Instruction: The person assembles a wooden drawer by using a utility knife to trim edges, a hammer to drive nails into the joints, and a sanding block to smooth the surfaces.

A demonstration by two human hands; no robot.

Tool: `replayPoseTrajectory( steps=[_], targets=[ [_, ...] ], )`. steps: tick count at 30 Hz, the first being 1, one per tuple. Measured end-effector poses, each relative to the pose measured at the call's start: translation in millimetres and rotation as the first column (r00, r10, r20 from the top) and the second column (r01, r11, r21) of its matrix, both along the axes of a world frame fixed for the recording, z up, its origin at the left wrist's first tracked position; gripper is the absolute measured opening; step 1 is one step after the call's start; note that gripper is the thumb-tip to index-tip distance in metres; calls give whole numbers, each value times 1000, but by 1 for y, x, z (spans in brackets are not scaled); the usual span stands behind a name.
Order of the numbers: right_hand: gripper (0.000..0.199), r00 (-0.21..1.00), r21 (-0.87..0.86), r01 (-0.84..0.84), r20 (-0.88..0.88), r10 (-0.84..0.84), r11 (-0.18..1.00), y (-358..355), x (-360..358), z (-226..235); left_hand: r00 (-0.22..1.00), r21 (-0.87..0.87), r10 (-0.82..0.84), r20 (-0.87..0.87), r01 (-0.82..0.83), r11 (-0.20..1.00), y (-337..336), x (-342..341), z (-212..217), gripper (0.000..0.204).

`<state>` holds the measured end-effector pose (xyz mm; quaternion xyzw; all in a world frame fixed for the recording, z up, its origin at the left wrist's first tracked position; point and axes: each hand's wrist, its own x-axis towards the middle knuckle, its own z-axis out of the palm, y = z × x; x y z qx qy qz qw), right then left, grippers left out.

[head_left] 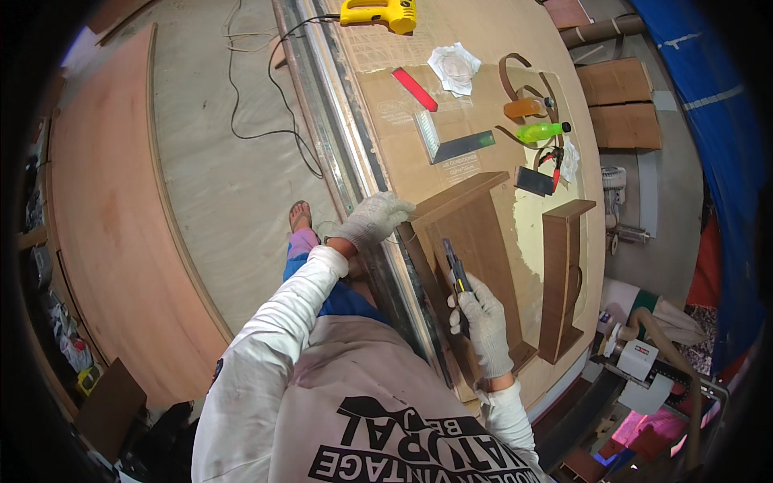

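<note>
Speckled grey-white knit gloves on left hand (374, 219) and right hand (485, 322), black-and-yellow utility knife (456, 274), brown laminated panel (475, 241), yellow power tool (380, 14), red strip (415, 88), green bottle (541, 131), orange bottle (525, 107), tan tabletop (483, 32), blue tarpaulin (708, 121).

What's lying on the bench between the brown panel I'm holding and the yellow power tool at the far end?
In the head view, between the brown panel and the yellow power tool lie a metal square, a red flat strip and a crumpled white cloth.
</note>
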<state>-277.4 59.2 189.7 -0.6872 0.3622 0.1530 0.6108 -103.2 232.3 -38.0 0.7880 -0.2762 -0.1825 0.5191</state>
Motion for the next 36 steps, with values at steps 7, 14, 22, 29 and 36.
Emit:
replayPoseTrajectory(
  steps=[7,14,22,29,36],
  targets=[
    [50,981,-23,-11,-196,7,1000,-5,93,9,994,-144,55,-92,-68,987,-19,35,17,25],
    [44,886,3,-125,-449,113,992,-12,161,1,992,-131,-122,17,124,984,-15,66,17,25],
    [47,790,11,-260,-573,219,966,-9,191,4,975,-164,-172,138,194,967,-19,71,26,20],
    [45,796,45,-196,-576,186,979,-11,187,1,984,-235,-158,81,173,956,-18,76,29,20],
    [46,790,54,-252,-565,238,966,-9,189,-3,987,-245,-150,65,161,956,-24,78,30,21]
  ],
)
